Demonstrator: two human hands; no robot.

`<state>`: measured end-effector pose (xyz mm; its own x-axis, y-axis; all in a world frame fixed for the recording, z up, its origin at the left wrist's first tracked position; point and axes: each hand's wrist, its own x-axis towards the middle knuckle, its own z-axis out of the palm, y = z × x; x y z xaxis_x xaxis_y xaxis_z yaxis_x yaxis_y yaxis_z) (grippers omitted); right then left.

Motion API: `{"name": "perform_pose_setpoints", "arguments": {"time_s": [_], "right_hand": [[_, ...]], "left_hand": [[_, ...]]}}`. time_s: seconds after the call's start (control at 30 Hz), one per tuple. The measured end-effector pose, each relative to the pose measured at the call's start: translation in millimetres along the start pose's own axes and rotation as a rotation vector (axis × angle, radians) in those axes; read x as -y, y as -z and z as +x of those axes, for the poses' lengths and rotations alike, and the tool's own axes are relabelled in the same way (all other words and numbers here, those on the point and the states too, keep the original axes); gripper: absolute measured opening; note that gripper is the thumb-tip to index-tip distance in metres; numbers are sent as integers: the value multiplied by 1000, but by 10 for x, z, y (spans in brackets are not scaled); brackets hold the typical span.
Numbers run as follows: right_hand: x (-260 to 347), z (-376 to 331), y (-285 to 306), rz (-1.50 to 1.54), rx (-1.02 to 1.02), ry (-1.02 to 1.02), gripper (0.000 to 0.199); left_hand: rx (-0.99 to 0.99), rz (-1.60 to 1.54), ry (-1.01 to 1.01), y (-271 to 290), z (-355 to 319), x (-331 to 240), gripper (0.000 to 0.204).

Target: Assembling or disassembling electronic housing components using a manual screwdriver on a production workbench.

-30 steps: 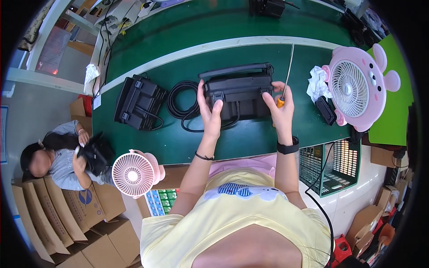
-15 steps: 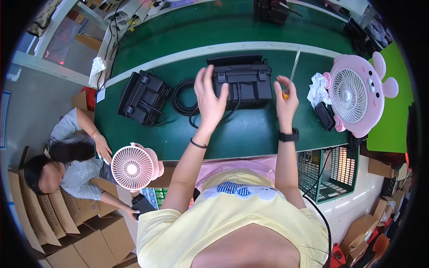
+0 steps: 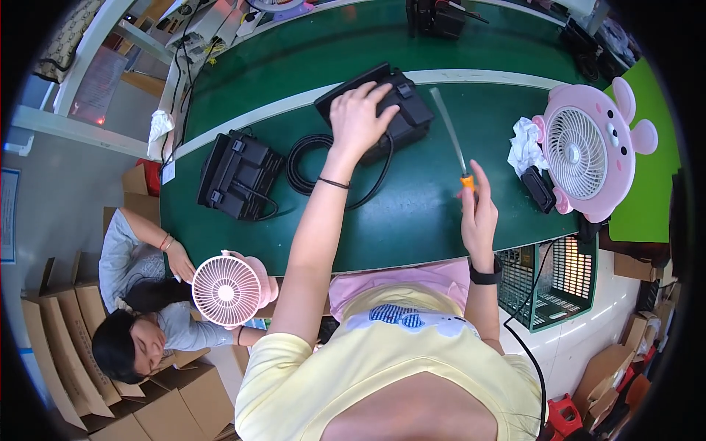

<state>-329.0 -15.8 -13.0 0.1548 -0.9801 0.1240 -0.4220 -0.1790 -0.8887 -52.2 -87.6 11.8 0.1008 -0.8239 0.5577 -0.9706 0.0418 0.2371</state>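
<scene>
A black plastic box (image 3: 410, 110) with latches stands turned at an angle on the green workbench (image 3: 353, 235), against its pale rear strip. My left hand (image 3: 357, 121) grips its top, fingers and thumb spread over it; the fingertips' underside is hidden. From the box a black cable runs to a coil (image 3: 300, 165) lying to its left. My right hand (image 3: 478, 220) holds a screwdriver (image 3: 468, 180) by its orange handle, the long shaft pointing away from me. A second black box (image 3: 239, 176) with latches rests farther left.
A pink animal-shaped fan (image 3: 577, 154), crumpled white paper (image 3: 524, 147) and a small black item (image 3: 538, 189) lie at right. A smaller pink fan (image 3: 226, 290) stands at the near left edge, beside another person (image 3: 169, 323). A green crate (image 3: 559, 287) sits below the bench.
My left hand has taken hold of the box, which has turned and shifted left. My right hand has drawn nearer to me with the screwdriver. The other person has leaned closer to the bench.
</scene>
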Motion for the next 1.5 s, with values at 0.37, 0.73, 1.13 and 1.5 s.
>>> {"name": "perform_pose_setpoints", "arguments": {"time_s": [0.37, 0.73, 1.13, 1.5], "right_hand": [[234, 79, -226, -353, -108, 479, 31], [69, 56, -382, -328, -236, 596, 33], [209, 34, -360, -45, -51, 365, 34], [421, -75, -333, -230, -56, 483, 36]], "left_hand": [[-203, -5, 253, -91, -55, 137, 33], [-211, -10, 252, -118, -65, 170, 32], [-183, -50, 228, -108, -66, 202, 34], [-175, -118, 347, -49, -76, 143, 38]]}}
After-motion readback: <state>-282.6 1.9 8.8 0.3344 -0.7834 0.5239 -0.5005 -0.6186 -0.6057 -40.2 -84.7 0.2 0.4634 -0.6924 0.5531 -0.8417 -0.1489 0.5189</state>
